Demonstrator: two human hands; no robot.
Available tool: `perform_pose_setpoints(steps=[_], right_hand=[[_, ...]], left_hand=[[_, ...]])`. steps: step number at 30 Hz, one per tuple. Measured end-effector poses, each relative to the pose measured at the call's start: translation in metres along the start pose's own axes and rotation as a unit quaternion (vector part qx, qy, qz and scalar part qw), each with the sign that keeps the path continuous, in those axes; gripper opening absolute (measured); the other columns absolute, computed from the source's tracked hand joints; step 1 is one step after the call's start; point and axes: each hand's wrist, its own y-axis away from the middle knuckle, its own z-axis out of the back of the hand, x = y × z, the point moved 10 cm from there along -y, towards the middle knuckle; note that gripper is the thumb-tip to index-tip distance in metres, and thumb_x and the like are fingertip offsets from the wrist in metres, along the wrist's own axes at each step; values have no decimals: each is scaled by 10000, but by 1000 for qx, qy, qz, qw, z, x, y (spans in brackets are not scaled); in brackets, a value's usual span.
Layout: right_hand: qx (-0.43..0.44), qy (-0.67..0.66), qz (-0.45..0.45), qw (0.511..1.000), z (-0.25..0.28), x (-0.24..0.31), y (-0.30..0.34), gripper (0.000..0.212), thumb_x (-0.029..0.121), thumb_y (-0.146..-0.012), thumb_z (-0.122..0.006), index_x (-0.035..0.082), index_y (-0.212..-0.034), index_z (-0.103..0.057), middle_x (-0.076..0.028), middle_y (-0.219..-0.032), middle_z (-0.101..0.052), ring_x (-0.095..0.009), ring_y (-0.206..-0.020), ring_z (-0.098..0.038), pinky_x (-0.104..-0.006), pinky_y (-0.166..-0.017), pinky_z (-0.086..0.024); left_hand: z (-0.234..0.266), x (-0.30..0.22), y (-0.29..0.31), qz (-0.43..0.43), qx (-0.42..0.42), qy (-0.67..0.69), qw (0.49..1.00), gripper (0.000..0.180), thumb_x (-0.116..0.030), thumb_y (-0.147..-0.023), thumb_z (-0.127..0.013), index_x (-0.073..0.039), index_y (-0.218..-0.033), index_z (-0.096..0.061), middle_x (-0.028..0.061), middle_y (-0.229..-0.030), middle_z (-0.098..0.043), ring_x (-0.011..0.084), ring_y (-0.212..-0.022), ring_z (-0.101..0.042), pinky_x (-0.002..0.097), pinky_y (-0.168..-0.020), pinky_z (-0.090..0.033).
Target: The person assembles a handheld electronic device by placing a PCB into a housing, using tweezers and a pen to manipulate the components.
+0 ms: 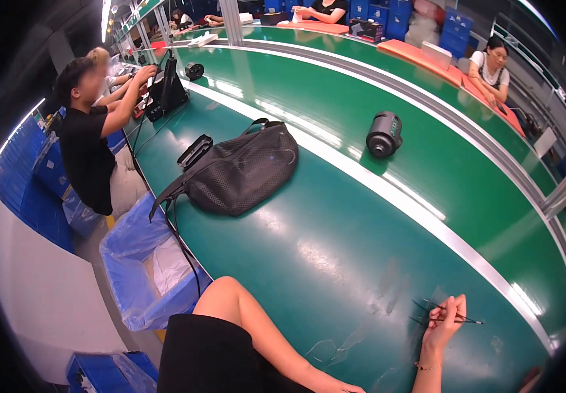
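Pinching a slim black tweezer-like tool [469, 321], the right hand [440, 332] is right of the black mesh bag [243, 171]; cannot tell the left hand [351, 388]'s grip.

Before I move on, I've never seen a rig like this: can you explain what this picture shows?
There is no machine here, just a person's two bare hands. The single picture comes from a wide fisheye camera on their head, looking down, so straight edges bend near the rim. The right hand holds a slim dark tool, perhaps tweezers. The left hand is mostly cut off at the lower edge, so its grip can't be judged. On the smooth teal-green tabletop lies a black mesh-textured bag. Past the pale strip, a dark grey cylindrical device sits on a brighter green surface. Other people sit nearby.
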Motion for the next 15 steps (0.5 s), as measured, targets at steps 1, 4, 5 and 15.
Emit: perform_pose_setpoints(steps=[1,4,5,15], right_hand=[[-3,1,-1,1000,1,0,-1,264,170,-843,-466,110,-635,-315,9,-527,-380,-35,-400,-397,-143,-297,-238],[-8,0,10,1000,-1,4,0,266,168,-843,-465,109,-633,-313,5,-523,-383,-35,-398,-394,-144,-298,-242],[-6,1,9,1000,-2,3,-1,267,166,-842,-467,108,-632,-312,5,-522,-383,-36,-397,-391,-145,-298,-243],[20,28,39,999,-3,4,-1,258,167,-850,-463,127,-645,-311,31,-515,-371,-19,-405,-390,-135,-302,-221]], left_hand=[[-2,0,-1,-1,-1,2,1000,193,-198,-768,-450,-106,-752,-620,103,-1002,-581,373,-1251,-199,473,-1002,-193],[4,0,2,-2,-2,10,1000,191,-197,-769,-449,-104,-760,-616,103,-1008,-577,373,-1251,-199,473,-1002,-194],[6,2,3,-2,-2,10,1000,191,-197,-769,-449,-104,-763,-615,104,-1010,-575,373,-1251,-199,473,-1001,-194],[4,6,3,17,5,3,1000,186,-196,-774,-445,-97,-792,-601,106,-1028,-560,372,-1251,-198,473,-1000,-197]])
